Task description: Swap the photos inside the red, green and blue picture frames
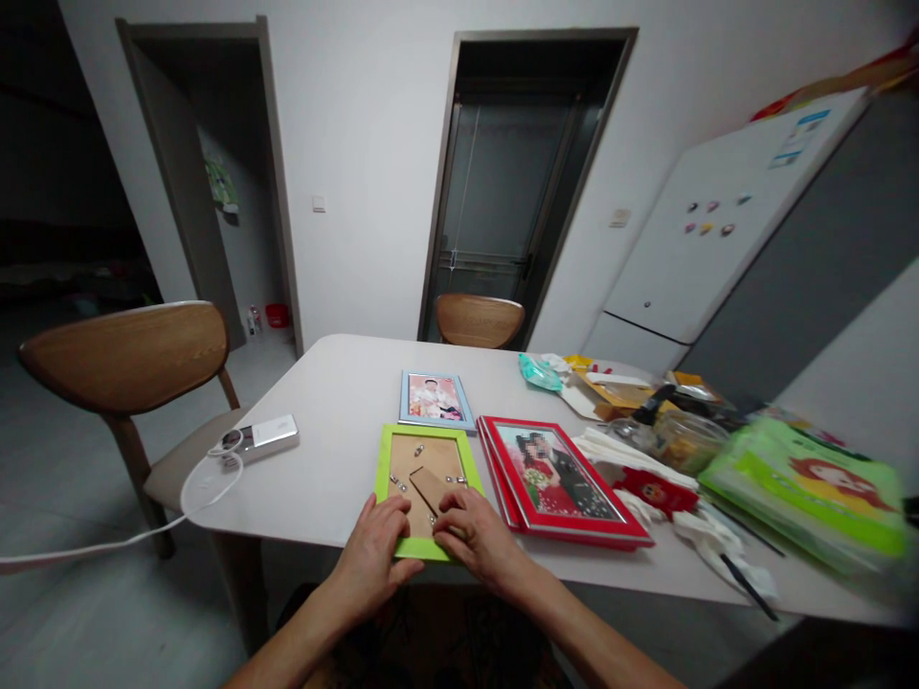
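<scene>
- Both hands are at the near edge of a green photo frame (425, 476), which lies face down on the white worktop (337, 402), close to its near edge.
- Left hand (374, 547): curled over the frame's near left corner, thumb along the edge, apparently pinching it.
- Right hand (475, 536): laid flat, fingers spread on the brown backing board (423, 469); it grasps nothing.
- Backing board: seated in the frame, with its easel strut (429, 486) lying flat and small metal turn clips (418, 449) around the rim.
- Neighbours: a red photo frame (567, 483) just beside on the right and a blue photo frame (435, 398) beyond, both face up. A white power bank (259, 437) with its cable lies well apart to the left.
- Judgement: the work reads as handling the backing. It is best done with the frame pinned flat by the left hand, even fingertip pressure on the board, clips turned one at a time, and the strut kept clear.
</scene>
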`<move>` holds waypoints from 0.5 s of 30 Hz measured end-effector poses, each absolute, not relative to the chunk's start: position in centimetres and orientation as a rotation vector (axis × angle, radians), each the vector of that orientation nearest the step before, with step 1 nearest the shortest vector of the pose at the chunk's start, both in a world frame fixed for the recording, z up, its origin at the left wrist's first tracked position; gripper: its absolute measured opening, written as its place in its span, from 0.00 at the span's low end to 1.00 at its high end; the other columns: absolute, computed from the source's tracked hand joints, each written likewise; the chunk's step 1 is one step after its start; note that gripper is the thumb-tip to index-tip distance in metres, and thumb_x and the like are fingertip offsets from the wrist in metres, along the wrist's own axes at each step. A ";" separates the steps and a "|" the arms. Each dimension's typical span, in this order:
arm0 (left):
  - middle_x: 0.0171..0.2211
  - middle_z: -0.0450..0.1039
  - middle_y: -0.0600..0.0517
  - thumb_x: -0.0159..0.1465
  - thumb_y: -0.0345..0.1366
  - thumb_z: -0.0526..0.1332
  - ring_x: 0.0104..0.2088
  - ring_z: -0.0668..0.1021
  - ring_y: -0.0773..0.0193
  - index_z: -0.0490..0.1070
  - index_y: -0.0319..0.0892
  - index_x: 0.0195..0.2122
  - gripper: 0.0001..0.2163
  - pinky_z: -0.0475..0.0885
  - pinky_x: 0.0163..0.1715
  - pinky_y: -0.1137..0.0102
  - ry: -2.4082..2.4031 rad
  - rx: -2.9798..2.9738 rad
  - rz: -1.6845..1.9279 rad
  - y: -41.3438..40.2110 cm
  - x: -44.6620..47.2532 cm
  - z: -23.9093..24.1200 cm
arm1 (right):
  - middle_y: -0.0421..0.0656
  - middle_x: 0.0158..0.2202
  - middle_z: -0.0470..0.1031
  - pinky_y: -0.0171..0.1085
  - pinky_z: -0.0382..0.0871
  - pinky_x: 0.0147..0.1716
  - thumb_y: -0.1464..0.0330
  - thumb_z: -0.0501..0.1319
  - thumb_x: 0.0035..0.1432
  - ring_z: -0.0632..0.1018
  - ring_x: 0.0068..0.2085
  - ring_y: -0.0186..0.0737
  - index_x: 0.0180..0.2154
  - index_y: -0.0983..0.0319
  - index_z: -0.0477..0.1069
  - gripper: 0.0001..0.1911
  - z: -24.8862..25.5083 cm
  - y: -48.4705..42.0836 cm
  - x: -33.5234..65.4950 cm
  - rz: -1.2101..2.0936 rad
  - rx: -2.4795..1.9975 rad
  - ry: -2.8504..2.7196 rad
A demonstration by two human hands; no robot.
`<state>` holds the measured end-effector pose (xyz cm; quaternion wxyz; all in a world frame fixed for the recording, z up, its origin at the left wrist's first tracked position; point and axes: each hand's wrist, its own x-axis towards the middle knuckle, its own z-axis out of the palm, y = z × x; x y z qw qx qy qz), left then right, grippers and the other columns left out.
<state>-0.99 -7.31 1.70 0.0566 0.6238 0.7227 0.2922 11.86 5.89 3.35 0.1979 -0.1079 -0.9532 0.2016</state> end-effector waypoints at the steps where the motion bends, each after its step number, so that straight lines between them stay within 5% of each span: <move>1: 0.48 0.63 0.46 0.47 0.32 0.63 0.51 0.63 0.59 0.60 0.42 0.31 0.12 0.47 0.53 0.56 2.187 1.892 0.898 -7.3 -1.0 1.5 | 0.43 0.32 0.66 0.35 0.59 0.37 0.70 0.57 0.49 0.66 0.37 0.36 0.27 0.60 0.72 0.05 3.4 5.9 12.2 0.584 -0.293 -2.668; 15: 0.48 0.63 0.47 0.47 0.30 0.62 0.51 0.63 0.59 0.59 0.43 0.31 0.12 0.46 0.54 0.55 2.170 1.865 0.908 -7.6 -0.7 2.1 | 0.41 0.26 0.68 0.36 0.56 0.34 0.70 0.56 0.51 0.66 0.32 0.35 0.26 0.60 0.73 0.07 2.5 5.9 10.0 0.490 -0.173 -2.709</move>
